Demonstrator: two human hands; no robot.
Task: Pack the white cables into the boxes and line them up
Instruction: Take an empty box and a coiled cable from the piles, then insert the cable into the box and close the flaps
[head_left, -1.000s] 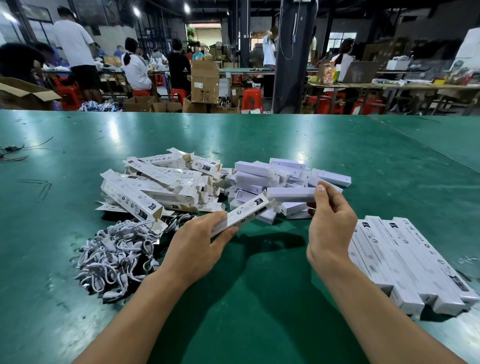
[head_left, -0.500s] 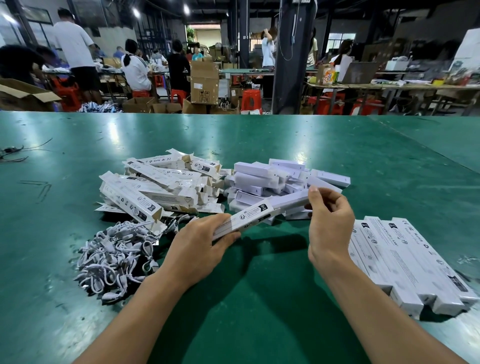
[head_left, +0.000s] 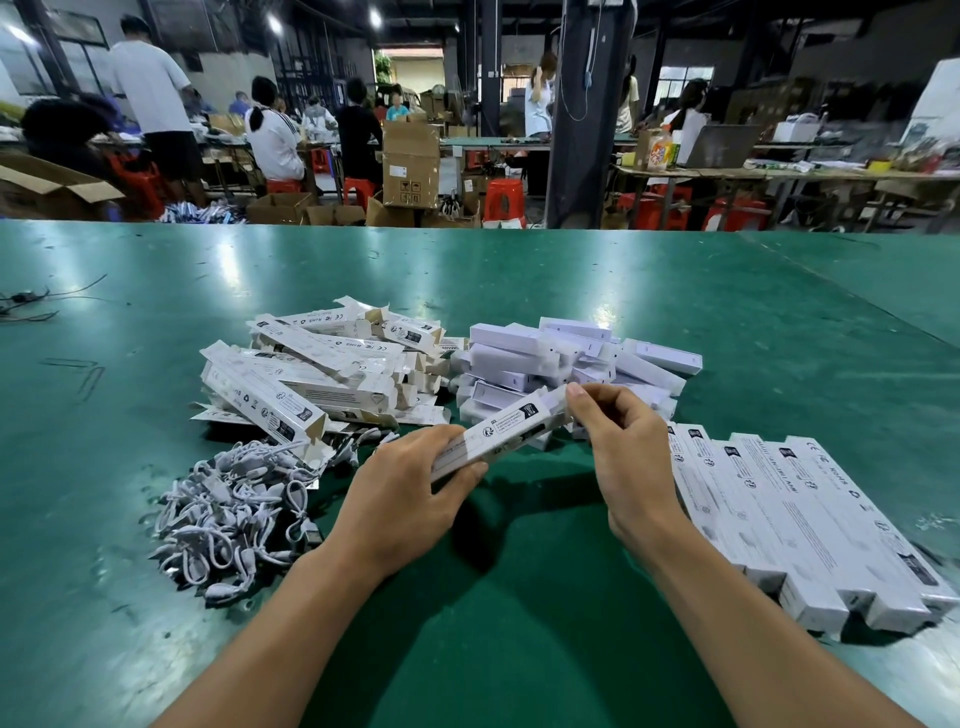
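Long slim white box (head_left: 498, 431) w/ black print & small logos, tilted up to the right, over the green table (head_left: 519, 623) nr its near edge. Left hand (head_left: 400, 499) grips the lower end; right hand (head_left: 623, 457) pinches the upper end btwn thumb & fingers. White cables (head_left: 234, 514) lie tangled toward the left; packed boxes (head_left: 805, 519) sit side by side toward the near right corner.

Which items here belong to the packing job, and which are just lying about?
Job: left hand, right hand, held box, white cables, open boxes, white inner boxes, lined-up boxes.
Lying about: dark wires, cardboard cartons, red stools.
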